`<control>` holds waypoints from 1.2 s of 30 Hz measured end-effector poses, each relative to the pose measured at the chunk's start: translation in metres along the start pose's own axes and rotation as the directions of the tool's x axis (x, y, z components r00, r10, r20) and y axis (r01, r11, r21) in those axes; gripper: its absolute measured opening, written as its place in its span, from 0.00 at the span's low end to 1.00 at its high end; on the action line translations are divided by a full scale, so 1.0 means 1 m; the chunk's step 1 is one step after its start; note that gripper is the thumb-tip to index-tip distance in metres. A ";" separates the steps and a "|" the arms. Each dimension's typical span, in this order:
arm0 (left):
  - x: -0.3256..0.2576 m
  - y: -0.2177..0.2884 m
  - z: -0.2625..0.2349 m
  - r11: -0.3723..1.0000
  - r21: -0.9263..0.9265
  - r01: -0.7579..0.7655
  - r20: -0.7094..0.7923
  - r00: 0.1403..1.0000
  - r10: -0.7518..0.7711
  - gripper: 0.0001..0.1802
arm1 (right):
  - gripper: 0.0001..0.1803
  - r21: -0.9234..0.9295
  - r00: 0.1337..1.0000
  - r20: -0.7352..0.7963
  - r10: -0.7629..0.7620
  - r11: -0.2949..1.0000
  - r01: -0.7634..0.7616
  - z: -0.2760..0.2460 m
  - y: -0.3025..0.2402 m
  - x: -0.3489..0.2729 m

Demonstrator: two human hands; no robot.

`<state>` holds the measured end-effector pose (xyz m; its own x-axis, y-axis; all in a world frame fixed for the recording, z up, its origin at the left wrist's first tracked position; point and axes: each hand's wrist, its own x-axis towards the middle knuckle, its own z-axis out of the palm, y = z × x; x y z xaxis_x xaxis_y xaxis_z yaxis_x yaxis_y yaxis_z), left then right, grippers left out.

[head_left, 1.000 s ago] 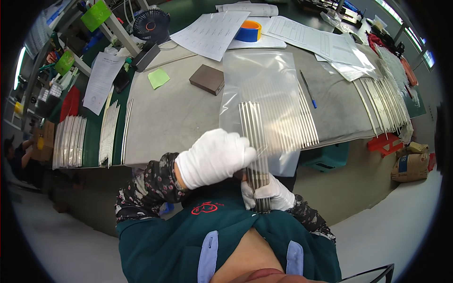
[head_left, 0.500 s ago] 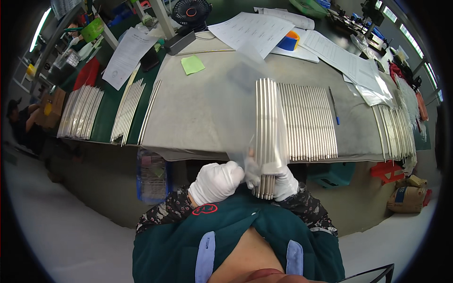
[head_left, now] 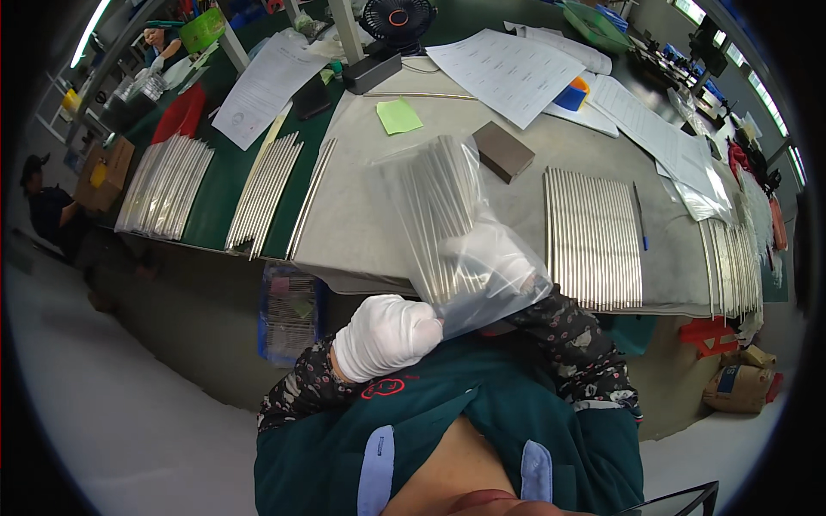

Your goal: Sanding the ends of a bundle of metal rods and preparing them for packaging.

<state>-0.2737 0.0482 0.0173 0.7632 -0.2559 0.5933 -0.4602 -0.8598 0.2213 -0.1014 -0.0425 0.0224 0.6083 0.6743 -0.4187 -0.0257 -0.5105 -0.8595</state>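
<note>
A bundle of thin silvery metal rods (head_left: 440, 185) lies tilted inside a clear plastic bag (head_left: 404, 193), above the near edge of the worktable. My left hand (head_left: 387, 338), in a white glove, is closed and pinches the bag's near lower edge. My right hand (head_left: 497, 251), also gloved, shows through the film, closed around the lower right side of the bundle; its fingers are partly hidden. A row of similar loose rods (head_left: 594, 236) lies to the right on the grey table cover (head_left: 344, 206). Beyond the bag sits a brown block (head_left: 503, 152).
More rods in groups lie at left, including a bagged stack (head_left: 165, 187), and at far right (head_left: 731, 267). Papers (head_left: 508, 73), a green sticky note (head_left: 398, 116), a black fan (head_left: 396, 21) and a pen (head_left: 641, 219) are on the table. Two other people are at left.
The rods went from upright, with their lower ends sticking out of the bag, to tilted left inside it. My right hand moved forward, under the film. The brown block has come into sight.
</note>
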 end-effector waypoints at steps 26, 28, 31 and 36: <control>0.194 -0.071 0.122 0.851 -0.270 -0.451 0.630 0.586 0.510 0.43 | 0.22 -0.689 0.646 -0.700 -0.303 0.525 -0.500 -0.180 0.122 -0.075; 0.197 -0.082 0.140 0.742 -0.372 -0.558 0.509 0.547 0.665 0.48 | 0.22 -0.679 0.669 -0.693 -0.268 0.556 -0.480 -0.181 0.120 -0.075; 0.199 -0.082 0.154 0.679 -0.445 -0.584 0.434 0.522 0.734 0.52 | 0.21 -0.698 0.732 -0.636 -0.243 0.585 -0.412 -0.166 0.112 -0.078; 0.215 -0.074 0.163 0.615 -0.538 -0.576 0.331 0.527 0.783 0.56 | 0.15 -0.731 0.742 -0.521 -0.423 0.670 -0.132 -0.123 0.113 -0.078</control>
<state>-0.0019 -0.0156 0.0022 0.1921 -0.9542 0.2295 -0.9668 -0.1438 0.2114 -0.0540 -0.2185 -0.0062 0.8751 0.4380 0.2056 0.4826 -0.8206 -0.3060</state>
